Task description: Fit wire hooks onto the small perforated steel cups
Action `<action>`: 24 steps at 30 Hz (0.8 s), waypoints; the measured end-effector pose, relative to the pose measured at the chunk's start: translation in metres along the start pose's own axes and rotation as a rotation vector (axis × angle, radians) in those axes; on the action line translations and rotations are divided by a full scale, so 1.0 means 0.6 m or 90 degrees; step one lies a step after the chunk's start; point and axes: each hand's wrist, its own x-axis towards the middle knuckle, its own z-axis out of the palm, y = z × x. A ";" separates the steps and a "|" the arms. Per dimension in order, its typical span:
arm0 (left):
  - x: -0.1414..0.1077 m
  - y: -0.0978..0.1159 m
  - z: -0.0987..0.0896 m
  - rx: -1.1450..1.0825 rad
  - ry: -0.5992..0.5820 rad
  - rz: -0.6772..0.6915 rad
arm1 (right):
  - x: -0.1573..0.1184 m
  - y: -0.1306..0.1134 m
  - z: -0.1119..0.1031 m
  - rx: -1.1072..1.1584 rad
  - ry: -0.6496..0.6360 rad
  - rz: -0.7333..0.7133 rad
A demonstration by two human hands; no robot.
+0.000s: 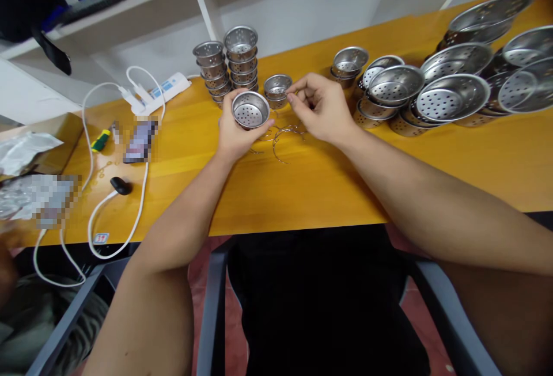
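Note:
My left hand point(233, 134) is wrapped round a small perforated metal cup point(250, 110), its open top facing me. To the right, my right hand point(318, 105) is raised with thumb and forefinger pinched together; whatever lies between the fingertips is too small to make out. Thin bent wires point(285, 134) lie on the table between and below the hands. Just behind the held cup stands another small perforated cup point(277, 89), close to my right fingertips. Two stacks of similar cups point(241, 48) rise behind my left hand.
On the right are many nested perforated metal bowls point(453, 98) of several sizes. Leftward lie a power strip point(173, 89), white cables, a phone point(140, 141), a green-yellow screwdriver point(101, 140) and a black plug-like object point(120, 185). Part of another person shows at the lower left.

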 end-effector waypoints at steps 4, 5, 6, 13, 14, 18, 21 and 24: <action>-0.006 0.001 0.010 0.009 -0.049 -0.007 | -0.002 -0.017 0.008 0.034 -0.007 -0.002; -0.007 0.003 0.011 0.014 -0.061 -0.002 | -0.003 -0.023 0.010 0.042 -0.010 0.002; -0.008 0.006 0.012 0.020 -0.071 0.004 | -0.004 -0.029 0.012 0.049 -0.014 0.007; -0.011 0.031 0.017 0.043 -0.121 -0.011 | -0.007 -0.061 0.022 0.045 -0.013 0.042; -0.012 0.034 0.019 0.045 -0.124 -0.014 | -0.007 -0.061 0.023 0.038 -0.012 0.048; -0.014 0.036 0.026 0.050 -0.132 -0.010 | -0.006 -0.057 0.025 0.014 -0.012 0.070; -0.015 0.037 0.029 0.049 -0.153 -0.015 | -0.005 -0.056 0.026 -0.003 -0.008 0.084; -0.014 0.043 0.030 0.047 -0.157 -0.019 | -0.006 -0.058 0.027 -0.015 -0.006 0.103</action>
